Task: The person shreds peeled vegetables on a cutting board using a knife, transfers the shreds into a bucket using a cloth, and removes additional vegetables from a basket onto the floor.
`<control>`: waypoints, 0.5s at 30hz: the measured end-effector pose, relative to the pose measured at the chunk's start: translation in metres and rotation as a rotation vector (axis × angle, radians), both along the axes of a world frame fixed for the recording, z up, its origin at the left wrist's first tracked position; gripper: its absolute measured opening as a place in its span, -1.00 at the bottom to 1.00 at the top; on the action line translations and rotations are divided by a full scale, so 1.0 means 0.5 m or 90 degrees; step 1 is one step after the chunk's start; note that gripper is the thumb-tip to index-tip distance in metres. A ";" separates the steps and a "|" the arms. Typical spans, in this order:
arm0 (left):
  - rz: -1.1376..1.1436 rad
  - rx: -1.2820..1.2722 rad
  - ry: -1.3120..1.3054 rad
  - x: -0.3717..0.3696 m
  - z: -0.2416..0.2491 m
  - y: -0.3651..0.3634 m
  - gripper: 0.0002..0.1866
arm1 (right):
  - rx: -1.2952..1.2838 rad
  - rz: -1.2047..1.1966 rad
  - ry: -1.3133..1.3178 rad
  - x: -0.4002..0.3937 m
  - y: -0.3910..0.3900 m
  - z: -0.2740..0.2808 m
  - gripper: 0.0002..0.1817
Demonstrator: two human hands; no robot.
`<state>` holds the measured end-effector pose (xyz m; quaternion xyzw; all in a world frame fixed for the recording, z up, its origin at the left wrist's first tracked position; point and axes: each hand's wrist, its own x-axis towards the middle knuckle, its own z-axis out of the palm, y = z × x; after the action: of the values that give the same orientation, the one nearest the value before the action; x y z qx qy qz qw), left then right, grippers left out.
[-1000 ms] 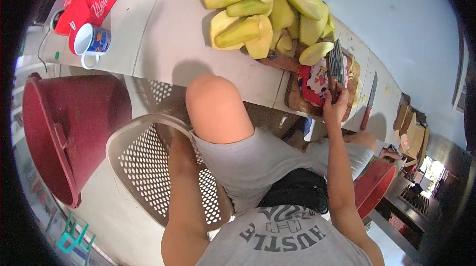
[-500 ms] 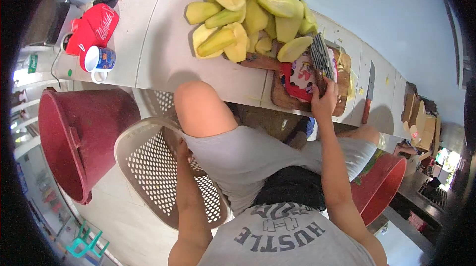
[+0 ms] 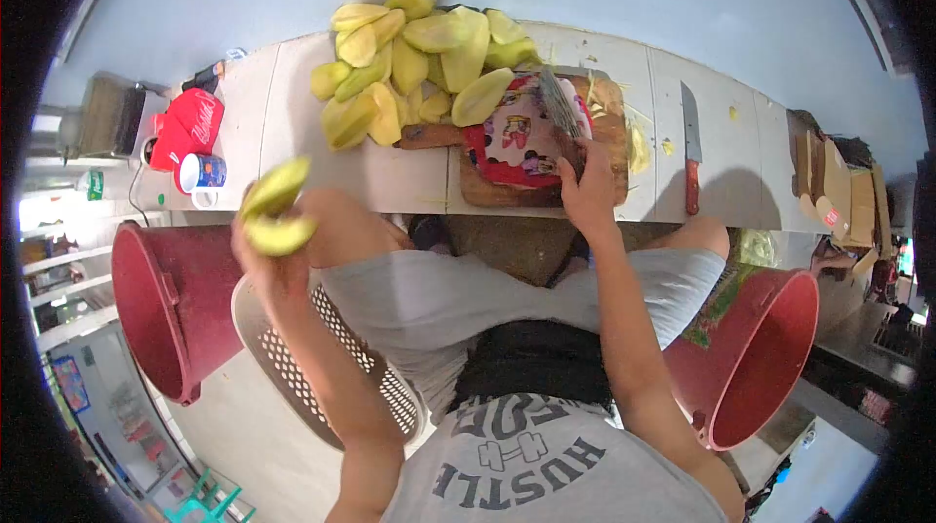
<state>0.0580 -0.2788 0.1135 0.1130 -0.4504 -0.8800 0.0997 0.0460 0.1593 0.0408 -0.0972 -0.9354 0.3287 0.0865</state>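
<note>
My left hand, a little blurred, is raised over the laundry-style basket beside my left knee. Its fingers are closed on two curved pieces of peeled papaya, green-yellow and hollowed on the inner side. On the counter, my right hand grips the brownish handle of a long grey ridged shredding tool. The tool lies over a red-edged patterned cloth on a wooden cutting board. A pile of peeled papaya pieces lies left of the board, one piece overlapping its handle.
A knife with an orange handle lies right of the board, near pale shreds. The perforated basket stands between my left leg and a red tub. Another red tub is at right. A mug and red cap sit far left.
My left hand has come up out of the basket and now holds two papaya pieces. The right hand stays on the shredding tool. The whole view has shifted.
</note>
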 end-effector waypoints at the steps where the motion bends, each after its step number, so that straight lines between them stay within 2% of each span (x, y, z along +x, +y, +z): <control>1: -0.094 0.018 0.020 -0.056 0.027 0.078 -0.44 | -0.044 -0.024 0.013 0.017 0.006 0.017 -0.53; 4: -0.182 0.035 -0.172 -0.175 -0.008 0.217 -0.48 | -0.110 -0.066 0.029 0.074 0.024 0.024 -0.55; 6: -0.152 0.123 -0.268 -0.230 -0.032 0.287 -0.47 | -0.132 -0.079 0.031 0.094 0.035 0.020 -0.55; 8: -0.184 0.142 -0.227 -0.278 -0.088 0.297 -0.45 | -0.135 -0.066 0.020 0.107 0.040 0.017 -0.54; 10: -0.217 0.161 -0.187 -0.292 -0.099 0.298 -0.43 | -0.141 -0.053 0.009 0.100 0.032 0.024 -0.53; 12: -0.106 0.138 -0.205 -0.296 -0.101 0.298 -0.44 | -0.145 -0.044 -0.002 0.095 0.015 0.023 -0.51; 15: -0.064 0.046 -0.206 -0.241 -0.051 0.288 -0.40 | -0.110 0.020 -0.005 0.090 -0.018 -0.002 -0.49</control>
<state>-0.0624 -0.1347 0.0881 0.2342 -0.4336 -0.8699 -0.0226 0.0912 0.1501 0.0396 -0.0913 -0.9052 0.4093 0.0688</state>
